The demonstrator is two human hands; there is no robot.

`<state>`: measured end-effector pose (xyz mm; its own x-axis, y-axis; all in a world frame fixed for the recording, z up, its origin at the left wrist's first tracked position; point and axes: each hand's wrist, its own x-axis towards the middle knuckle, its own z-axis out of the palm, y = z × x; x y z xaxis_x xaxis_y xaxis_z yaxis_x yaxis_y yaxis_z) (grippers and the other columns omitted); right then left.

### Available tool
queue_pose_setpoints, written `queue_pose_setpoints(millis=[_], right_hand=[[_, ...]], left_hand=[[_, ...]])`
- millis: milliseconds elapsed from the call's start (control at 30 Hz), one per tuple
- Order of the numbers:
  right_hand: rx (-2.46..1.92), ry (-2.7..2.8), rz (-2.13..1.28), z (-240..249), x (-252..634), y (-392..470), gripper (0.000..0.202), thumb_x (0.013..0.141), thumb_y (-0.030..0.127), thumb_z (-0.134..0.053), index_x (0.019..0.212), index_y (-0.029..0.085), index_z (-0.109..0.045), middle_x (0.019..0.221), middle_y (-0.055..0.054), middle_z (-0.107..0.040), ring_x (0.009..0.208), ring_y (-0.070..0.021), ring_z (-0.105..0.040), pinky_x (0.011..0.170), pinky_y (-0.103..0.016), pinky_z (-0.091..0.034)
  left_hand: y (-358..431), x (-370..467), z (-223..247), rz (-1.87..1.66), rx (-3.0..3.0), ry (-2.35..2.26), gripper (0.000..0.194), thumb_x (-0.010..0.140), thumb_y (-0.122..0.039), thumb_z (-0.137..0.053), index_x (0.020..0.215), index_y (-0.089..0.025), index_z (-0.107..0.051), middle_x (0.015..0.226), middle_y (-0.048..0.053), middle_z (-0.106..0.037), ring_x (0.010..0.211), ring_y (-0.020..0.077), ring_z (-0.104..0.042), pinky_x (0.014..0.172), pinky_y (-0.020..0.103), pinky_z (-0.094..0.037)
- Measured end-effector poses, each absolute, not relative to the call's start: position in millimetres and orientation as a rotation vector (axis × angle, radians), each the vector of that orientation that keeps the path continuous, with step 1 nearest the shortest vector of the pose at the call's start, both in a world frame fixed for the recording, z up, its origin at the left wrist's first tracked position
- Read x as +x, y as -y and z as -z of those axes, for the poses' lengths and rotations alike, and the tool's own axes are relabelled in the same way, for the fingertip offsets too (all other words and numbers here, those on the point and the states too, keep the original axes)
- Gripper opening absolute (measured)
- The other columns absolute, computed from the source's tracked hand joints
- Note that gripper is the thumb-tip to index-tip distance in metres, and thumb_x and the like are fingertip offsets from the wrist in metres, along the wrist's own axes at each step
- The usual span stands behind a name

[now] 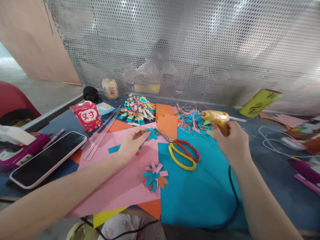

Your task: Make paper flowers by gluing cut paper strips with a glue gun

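Partly hidden, a blue paper cutout (153, 134) shows at the left hand (135, 141), its fingers' grip unclear; fingers of the right hand (233, 141) clasp a yellow glue gun (212, 116).

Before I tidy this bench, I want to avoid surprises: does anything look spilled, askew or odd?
A tangle of loose paper strips lies scattered at the far edge of the blue sheet, as if spilled. The yellow-green package also looks askew, tilted near the perforated panel. I see no clear damage.

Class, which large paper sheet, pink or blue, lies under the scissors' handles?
The blue sheet, at right, bears the handles; the pink sheet, at left, has the left hand above it.
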<state>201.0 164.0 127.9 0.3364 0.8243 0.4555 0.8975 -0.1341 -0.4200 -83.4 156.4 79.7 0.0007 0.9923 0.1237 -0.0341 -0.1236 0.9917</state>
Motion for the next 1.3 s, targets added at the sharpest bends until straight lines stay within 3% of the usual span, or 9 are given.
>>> queue_pose_setpoints(millis=[100,267,467,933,1300], right_hand=[[-1.702,1.628,0.235,-117.9,179.7,-154.7,0.034,0.067,0.053,-0.054,0.077,0.024,-0.040,0.071,-0.004,-0.057,0.067,-0.0221,-0.058,0.061,-0.034,-0.045],[-1.339,1.814,0.335,-100.1,160.4,-140.6,0.034,0.068,0.048,-0.062,0.079,0.025,-0.041,0.071,-0.002,-0.057,0.062,-0.0204,-0.059,0.051,-0.030,-0.046],[-1.360,1.848,0.260,-99.8,158.7,-137.8,0.032,0.069,0.047,-0.064,0.079,0.025,-0.043,0.072,-0.005,-0.059,0.070,-0.0232,-0.062,0.052,-0.031,-0.048],[-1.433,1.828,0.159,-106.8,154.8,-134.3,0.031,0.069,0.047,-0.064,0.075,0.025,-0.042,0.058,-0.002,-0.055,0.061,-0.0232,-0.061,0.049,-0.032,-0.048],[-1.341,1.912,0.261,-98.7,160.2,-137.3,0.029,0.072,0.040,-0.062,0.082,0.025,-0.040,0.087,-0.008,-0.065,0.082,-0.0254,-0.065,0.061,-0.033,-0.052]], left_hand=[[-154.7,-84.0,-83.1,-1.345,1.255,-1.109,0.018,0.067,-0.031,-0.068,0.072,-0.016,-0.061,0.056,-0.003,-0.058,0.043,0.0051,-0.044,0.042,0.019,-0.034],[-152.5,-80.7,-87.2,-1.339,1.270,-1.117,0.012,0.067,-0.026,-0.066,0.066,-0.016,-0.059,0.052,-0.004,-0.055,0.043,0.0053,-0.044,0.042,0.019,-0.033],[-150.8,-79.6,-86.7,-1.317,1.272,-1.148,0.014,0.064,-0.026,-0.068,0.065,-0.016,-0.058,0.051,-0.005,-0.053,0.044,0.0060,-0.044,0.043,0.020,-0.034],[-149.4,-80.2,-87.0,-1.290,1.348,-1.206,0.013,0.067,-0.027,-0.066,0.067,-0.016,-0.060,0.055,-0.003,-0.054,0.049,0.0077,-0.047,0.045,0.021,-0.037],[-149.3,-80.7,-86.0,-1.269,1.350,-1.226,0.015,0.068,-0.030,-0.066,0.068,-0.016,-0.060,0.053,-0.003,-0.053,0.049,0.0083,-0.047,0.044,0.020,-0.037]])
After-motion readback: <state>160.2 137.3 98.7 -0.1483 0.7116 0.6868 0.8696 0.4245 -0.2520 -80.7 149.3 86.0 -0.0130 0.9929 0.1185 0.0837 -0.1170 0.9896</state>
